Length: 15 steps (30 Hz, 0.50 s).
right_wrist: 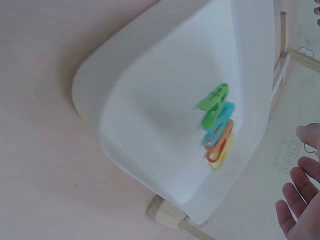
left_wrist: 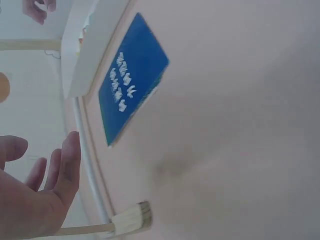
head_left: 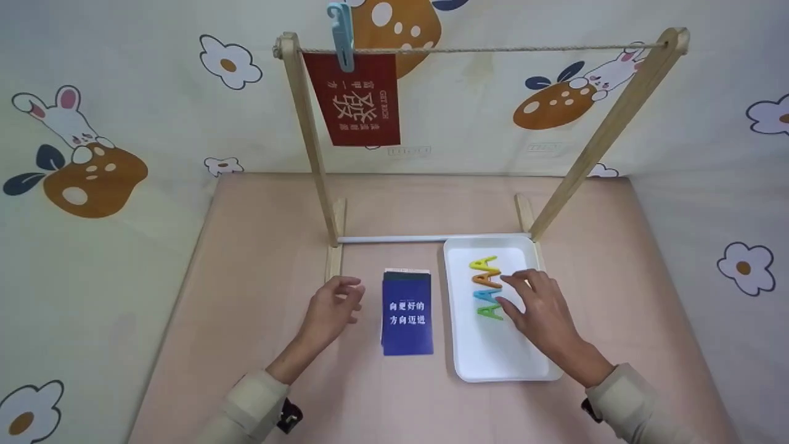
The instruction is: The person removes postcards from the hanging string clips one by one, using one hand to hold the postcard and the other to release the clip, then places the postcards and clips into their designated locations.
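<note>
In the head view my right hand (head_left: 542,308) hovers over a white tray (head_left: 493,364), its thumb and fingers parted and holding nothing. Several plastic clothespins lie in a column inside: yellow (head_left: 485,265), orange (head_left: 487,280), blue (head_left: 487,295) and green (head_left: 490,312). The right wrist view shows the fingers apart from the green clothespin (right_wrist: 215,105) and its neighbours. My left hand (head_left: 333,308) is in the air with loosely bent fingers, left of a stack of cards topped by a blue card (head_left: 407,320). A light-blue clothespin (head_left: 343,37) clips a red card (head_left: 357,105) to a rope.
A wooden frame with a left post (head_left: 311,135) and a right post (head_left: 607,135) stands behind the cards and tray. The rope (head_left: 493,48) runs between the post tops. A white bar (head_left: 394,239) joins the posts low down, by the tray's far edge.
</note>
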Tool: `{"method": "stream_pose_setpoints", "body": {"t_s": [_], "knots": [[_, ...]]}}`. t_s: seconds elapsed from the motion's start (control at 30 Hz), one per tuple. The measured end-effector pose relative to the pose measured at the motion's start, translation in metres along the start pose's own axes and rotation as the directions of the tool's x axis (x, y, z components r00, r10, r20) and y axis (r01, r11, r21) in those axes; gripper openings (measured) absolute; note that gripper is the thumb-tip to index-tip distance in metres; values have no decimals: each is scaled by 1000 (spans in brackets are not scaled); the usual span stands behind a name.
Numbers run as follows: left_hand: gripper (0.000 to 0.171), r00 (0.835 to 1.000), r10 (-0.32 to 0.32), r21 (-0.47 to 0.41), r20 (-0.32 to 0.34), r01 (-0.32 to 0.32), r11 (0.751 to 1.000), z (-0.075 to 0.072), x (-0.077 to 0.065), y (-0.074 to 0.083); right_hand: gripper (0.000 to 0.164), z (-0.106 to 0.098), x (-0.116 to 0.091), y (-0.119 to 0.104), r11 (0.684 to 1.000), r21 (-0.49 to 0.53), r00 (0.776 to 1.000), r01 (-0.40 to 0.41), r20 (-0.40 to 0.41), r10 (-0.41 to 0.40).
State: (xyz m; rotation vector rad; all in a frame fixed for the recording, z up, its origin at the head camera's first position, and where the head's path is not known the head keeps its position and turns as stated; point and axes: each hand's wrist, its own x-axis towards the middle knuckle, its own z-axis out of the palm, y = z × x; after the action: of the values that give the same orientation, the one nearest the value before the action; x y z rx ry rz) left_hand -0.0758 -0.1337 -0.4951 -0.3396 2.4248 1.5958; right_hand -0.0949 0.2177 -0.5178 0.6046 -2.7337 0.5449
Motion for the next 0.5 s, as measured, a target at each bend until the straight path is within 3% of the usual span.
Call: {"method": "stream_pose_setpoints", "body": {"t_s": [0.27,0.5], "knots": [[41,994,104,43,-39,-103,994,-12,-2,29,48,-28,24,-12,978,-71,980,198,-11,-199],[48,983,172,75,-62,-167,983,-22,-4,44,53,-47,48,-20,952,-113,955,286,-47,-293]]}}
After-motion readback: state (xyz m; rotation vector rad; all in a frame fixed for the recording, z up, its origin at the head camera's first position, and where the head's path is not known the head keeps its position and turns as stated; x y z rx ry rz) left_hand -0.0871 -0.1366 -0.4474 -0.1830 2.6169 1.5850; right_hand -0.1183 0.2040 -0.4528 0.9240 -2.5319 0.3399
